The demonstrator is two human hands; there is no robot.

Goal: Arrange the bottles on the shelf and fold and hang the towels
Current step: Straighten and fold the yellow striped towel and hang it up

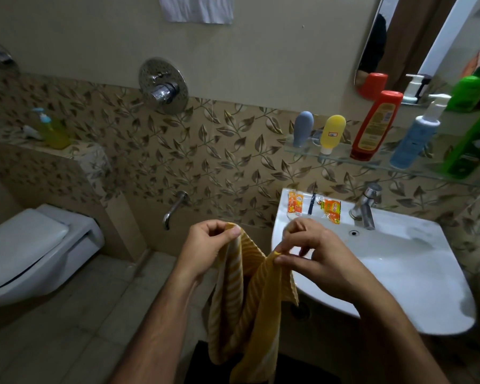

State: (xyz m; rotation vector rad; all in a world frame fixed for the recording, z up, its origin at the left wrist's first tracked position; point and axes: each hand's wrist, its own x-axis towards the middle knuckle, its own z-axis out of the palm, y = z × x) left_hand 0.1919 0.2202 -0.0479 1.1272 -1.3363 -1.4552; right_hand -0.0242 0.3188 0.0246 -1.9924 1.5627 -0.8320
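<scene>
- Towel [247,300]: yellow ribbed cloth with paler stripes, soft and limp; held up by two top corners at near centre, sagging in a fold between them, its lower end hanging in front of the basin's left edge.
- Left hand [209,246]: thumb and curled fingers pinch the towel's left top corner.
- Right hand [313,254]: thumb and forefinger pinch the towel's right top corner; the other fingers are bent and blurred.
- Glass shelf [341,159]: clear flat plate on the far right wall, above the basin.
- Grey tube [302,128]: matte, rounded, at the shelf's left end.
- Yellow tube [331,133]: glossy, rounded, standing on its white cap, just right of the grey one.
- Red bottle [376,124]: tall glossy plastic with a yellow label.
- Blue pump bottle [416,139]: cylindrical, with a white pump head.
- Green bottle [471,151]: bright plastic at the shelf's right end.
- Washbasin [416,286]: smooth white ceramic with a rounded front; a chrome tap [366,206] stands at its far rim, with orange sachets [330,210] to the tap's left.
- Toilet [34,248]: white, lid closed, near left.
- Wall tiles [205,151]: beige, embossed with a leaf pattern.
</scene>
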